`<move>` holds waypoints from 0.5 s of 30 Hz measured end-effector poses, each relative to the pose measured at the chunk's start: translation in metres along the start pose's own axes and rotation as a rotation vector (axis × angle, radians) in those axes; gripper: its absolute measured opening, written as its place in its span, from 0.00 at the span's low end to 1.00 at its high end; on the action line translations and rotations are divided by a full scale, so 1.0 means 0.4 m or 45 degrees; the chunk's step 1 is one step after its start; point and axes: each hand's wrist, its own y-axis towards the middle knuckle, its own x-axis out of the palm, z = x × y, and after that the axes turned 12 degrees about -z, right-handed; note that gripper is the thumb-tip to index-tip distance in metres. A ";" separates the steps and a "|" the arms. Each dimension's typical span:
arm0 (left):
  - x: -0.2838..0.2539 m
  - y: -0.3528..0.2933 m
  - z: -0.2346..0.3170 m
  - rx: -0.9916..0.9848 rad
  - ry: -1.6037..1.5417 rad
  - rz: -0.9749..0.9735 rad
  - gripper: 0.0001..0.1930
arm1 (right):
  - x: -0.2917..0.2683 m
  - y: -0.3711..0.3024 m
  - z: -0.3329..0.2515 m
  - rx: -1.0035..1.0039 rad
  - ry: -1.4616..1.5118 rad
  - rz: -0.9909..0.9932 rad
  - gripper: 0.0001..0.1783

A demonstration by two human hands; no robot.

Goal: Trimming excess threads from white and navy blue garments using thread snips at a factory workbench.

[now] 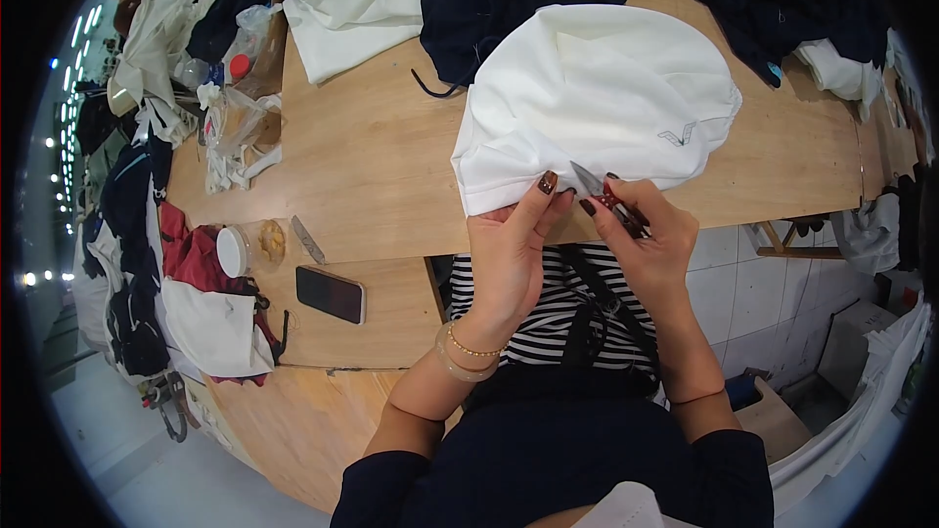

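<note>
A white garment (597, 78) with a small dark printed emblem lies spread and puffed up at the table's near edge. My left hand (514, 254) pinches its near hem between thumb and fingers. In my right hand (650, 240) are small thread snips (616, 205) with dark red handles. The snips' pointed blades reach up and left over the hem, close to my left thumb. Whether the blades touch a thread is too small to tell. The fingers under the cloth are partly hidden.
On the wooden table (372, 156), a phone (331, 294), a grey blade-like tool (308, 239) and a jar with a white lid (233, 251) lie to the left. Dark blue garments (509, 0) and white cloth (357, 0) are heaped at the back. A plastic bag (235, 132) sits far left.
</note>
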 end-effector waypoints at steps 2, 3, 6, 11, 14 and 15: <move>0.001 0.001 0.003 0.016 0.000 -0.017 0.14 | 0.000 -0.001 0.006 0.022 0.029 0.028 0.10; 0.005 0.002 0.007 0.006 0.000 -0.004 0.14 | 0.000 0.000 0.007 -0.007 0.034 0.048 0.11; 0.010 0.004 0.013 -0.011 -0.009 0.006 0.14 | -0.009 -0.005 0.013 -0.080 0.002 0.043 0.12; 0.007 0.005 0.013 -0.020 -0.049 0.006 0.17 | -0.009 -0.007 0.016 -0.149 -0.067 0.023 0.13; 0.007 0.004 0.014 -0.014 -0.039 0.007 0.16 | -0.006 -0.004 0.014 -0.168 -0.064 0.038 0.13; 0.009 0.003 0.014 -0.014 -0.017 0.000 0.15 | -0.006 -0.003 0.013 -0.181 -0.067 0.035 0.13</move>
